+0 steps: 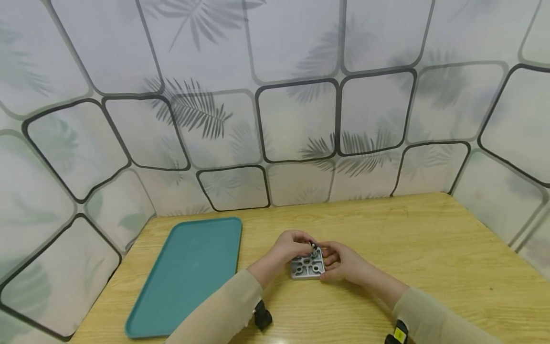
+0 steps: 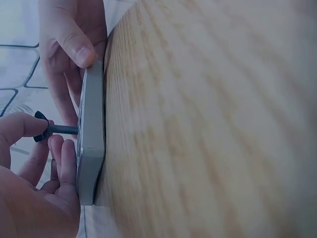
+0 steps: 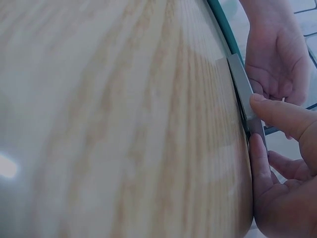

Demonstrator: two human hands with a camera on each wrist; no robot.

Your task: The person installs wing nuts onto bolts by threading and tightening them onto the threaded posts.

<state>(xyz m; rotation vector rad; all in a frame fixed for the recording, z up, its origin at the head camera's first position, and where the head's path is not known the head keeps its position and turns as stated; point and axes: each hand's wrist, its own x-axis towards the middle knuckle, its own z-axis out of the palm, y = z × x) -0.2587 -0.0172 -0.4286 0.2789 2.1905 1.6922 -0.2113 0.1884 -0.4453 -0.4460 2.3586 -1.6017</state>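
Observation:
A square grey metal plate (image 1: 307, 273) with round holes and raised ribs lies on the wooden table. My left hand (image 1: 293, 246) is over its far left part, pinching the black head of a threaded bolt (image 2: 64, 129) between thumb and finger. In the left wrist view the bolt's shank stands square to the plate, its tip at the plate's face. My right hand (image 1: 344, 263) grips the plate's right edge, thumb (image 3: 270, 110) on the near side and fingers along the edge. The left hand's fingers partly hide the plate's far left corner.
A teal tray (image 1: 193, 267) lies on the left of the table (image 1: 399, 239). A patterned curtain (image 1: 296, 124) with leaf prints stands behind the table and along both sides. Black straps with small devices (image 1: 262, 316) sit at both sleeves.

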